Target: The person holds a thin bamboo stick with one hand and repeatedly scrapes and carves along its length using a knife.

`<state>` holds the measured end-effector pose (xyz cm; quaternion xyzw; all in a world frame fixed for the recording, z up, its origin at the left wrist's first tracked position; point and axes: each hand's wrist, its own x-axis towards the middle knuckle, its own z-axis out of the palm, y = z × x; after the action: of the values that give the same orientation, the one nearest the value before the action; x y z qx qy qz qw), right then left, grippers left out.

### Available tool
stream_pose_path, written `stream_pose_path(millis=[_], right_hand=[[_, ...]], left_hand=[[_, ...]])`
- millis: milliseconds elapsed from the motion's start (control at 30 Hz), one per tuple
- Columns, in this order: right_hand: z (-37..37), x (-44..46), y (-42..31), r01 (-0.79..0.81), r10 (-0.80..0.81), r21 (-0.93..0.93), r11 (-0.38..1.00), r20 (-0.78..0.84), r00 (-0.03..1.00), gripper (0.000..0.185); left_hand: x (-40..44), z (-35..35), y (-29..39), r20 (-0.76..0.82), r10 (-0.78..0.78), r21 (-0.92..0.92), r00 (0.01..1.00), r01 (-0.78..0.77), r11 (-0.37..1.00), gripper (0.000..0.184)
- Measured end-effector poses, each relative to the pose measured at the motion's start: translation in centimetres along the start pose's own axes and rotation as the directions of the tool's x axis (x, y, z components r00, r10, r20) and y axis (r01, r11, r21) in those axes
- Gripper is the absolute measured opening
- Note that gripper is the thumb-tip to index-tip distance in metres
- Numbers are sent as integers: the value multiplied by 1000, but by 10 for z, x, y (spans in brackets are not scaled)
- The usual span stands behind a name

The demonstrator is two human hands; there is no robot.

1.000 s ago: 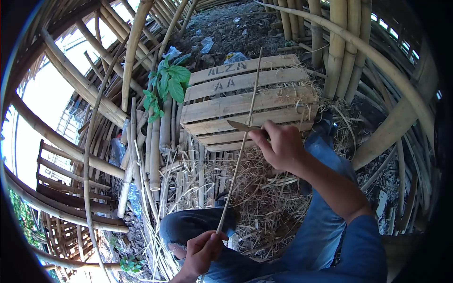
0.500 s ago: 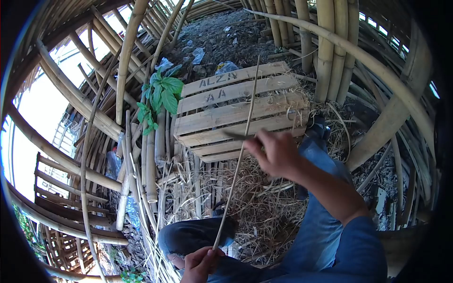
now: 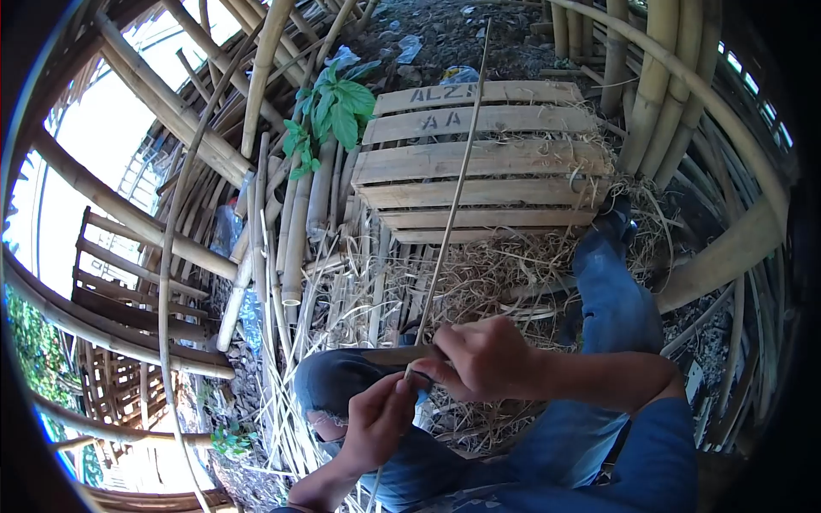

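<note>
My left hand [image 3: 376, 421] is closed, pinching a long thin bamboo strip [image 3: 460, 184] near its lower part, above my bent knee. The strip slants up and away, passing in front of the slatted wooden crate [image 3: 479, 158], and a short length shows below my left hand. My right hand [image 3: 486, 359] is closed around a knife [image 3: 392, 356], close beside my left fingertips. Its blade points left, across my knee. The handle is hidden in my fist, and whether the edge touches the strip I cannot tell.
Curly bamboo shavings [image 3: 513, 295] cover the ground and part of the crate. A leafy green plant [image 3: 342, 107] grows at the crate's left. Bamboo poles [image 3: 295, 235] lie left of the crate, and upright poles [image 3: 667, 77] stand at the right.
My right hand with the knife has come down along the strip to my left hand. My left hand has risen slightly, and the view has shifted, placing the crate higher and farther right.
</note>
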<state>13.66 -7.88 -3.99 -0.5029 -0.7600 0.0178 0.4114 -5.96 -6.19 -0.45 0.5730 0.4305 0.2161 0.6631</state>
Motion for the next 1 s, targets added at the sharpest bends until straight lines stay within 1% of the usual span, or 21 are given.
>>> stream_pose_path(millis=[33,100,200,233,267,333,367,433,533,567,600,667,700,733,767,800,833,867,933,967,1000], right_hand=[[-2,2,6,3,-3,4,1000,0,1000,39],[-9,8,23,-233,233,-5,972,-39,972,39],[-10,7,25,-204,204,11,979,-97,974,39],[-5,3,19,-153,153,4,988,-60,986,38],[-4,2,17,-151,151,2,988,-63,987,38],[-3,2,12,-26,32,67,997,-94,995,37],[-6,5,18,-29,36,71,997,-98,995,37],[-15,11,36,-244,255,79,967,-225,940,36],[-8,5,28,-195,202,60,979,-158,966,36],[-8,5,17,-79,77,-6,997,-147,986,37],[-7,5,18,-77,75,-5,997,-151,986,37],[-6,5,19,-17,22,28,999,-187,982,37],[-13,8,28,-88,90,18,996,-183,979,36],[-14,9,31,-90,92,18,996,-181,979,36],[-14,10,34,-132,137,37,990,-221,965,36],[-14,11,37,-172,180,55,984,-262,948,36],[-7,5,32,-182,201,110,977,-192,961,35],[-6,4,29,-178,195,103,979,-197,961,35],[-5,4,22,54,-40,60,997,-203,978,34],[-11,6,24,-48,57,50,998,-197,979,34],[-15,9,33,-52,62,54,997,-200,978,34]], left_hand=[[0,0,3,19,-17,-21,1000,17,1000,29],[0,0,6,39,-31,-39,999,33,999,29],[1,1,5,48,-48,-49,998,50,998,29],[2,1,4,67,-55,-96,996,61,994,29],[3,1,3,86,-63,-140,994,74,987,30],[2,1,4,94,-67,-154,993,81,985,31],[1,0,4,102,-74,-173,992,91,981,32],[-3,-3,5,128,-114,-201,985,139,970,33],[-2,-2,8,182,-174,-280,968,220,934,34],[0,-2,8,201,-206,-323,958,264,909,35],[1,-3,9,199,-205,-320,958,261,911,35],[0,-7,10,318,-199,-431,927,329,841,35],[0,-9,11,318,-204,-427,926,332,841,35],[0,-11,12,355,-210,-465,911,367,806,34],[0,-12,12,393,-209,-502,895,400,767,33],[1,-13,10,398,-203,-504,895,398,767,33],[4,-14,6,439,-186,-534,879,422,733,32],[6,-15,4,478,-169,-559,862,447,699,32],[6,-17,1,486,-149,-569,861,442,694,32],[5,-18,1,494,-135,-580,859,441,685,32],[3,-20,1,493,-141,-577,858,444,686,32]])
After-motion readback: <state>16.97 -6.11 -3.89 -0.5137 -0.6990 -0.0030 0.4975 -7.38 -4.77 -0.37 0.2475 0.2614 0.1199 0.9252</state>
